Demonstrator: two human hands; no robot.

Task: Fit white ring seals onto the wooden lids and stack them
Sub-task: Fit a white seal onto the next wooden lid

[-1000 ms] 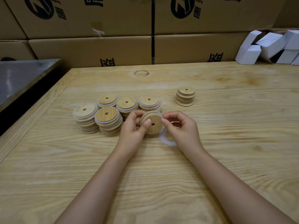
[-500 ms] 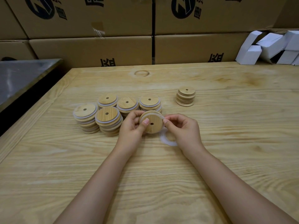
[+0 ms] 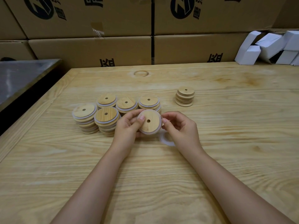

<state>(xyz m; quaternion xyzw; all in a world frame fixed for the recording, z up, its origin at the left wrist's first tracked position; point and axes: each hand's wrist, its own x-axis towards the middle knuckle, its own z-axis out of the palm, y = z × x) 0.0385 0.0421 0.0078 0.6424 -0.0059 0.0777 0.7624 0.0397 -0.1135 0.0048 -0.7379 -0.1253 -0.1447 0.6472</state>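
My left hand (image 3: 127,126) grips a round wooden lid (image 3: 151,125) with a centre hole, thumb on its face; a white ring seal shows around its rim. My right hand (image 3: 179,128) pinches the seal at the lid's right edge. A loose white ring seal (image 3: 166,142) lies on the table just below my right hand, partly hidden by it. Several stacks of sealed lids (image 3: 106,122) stand left of and behind my hands. A short stack of bare wooden lids (image 3: 185,96) stands apart at the right.
The wooden table (image 3: 226,159) ends at the left beside a dark metal surface (image 3: 21,76). Cardboard boxes (image 3: 90,50) wall the back edge. White folded cartons (image 3: 271,47) are piled at the back right.
The lid has turned in my hands so its flat face points more toward me. The seal now sits further round its rim. Both hands stay in place.
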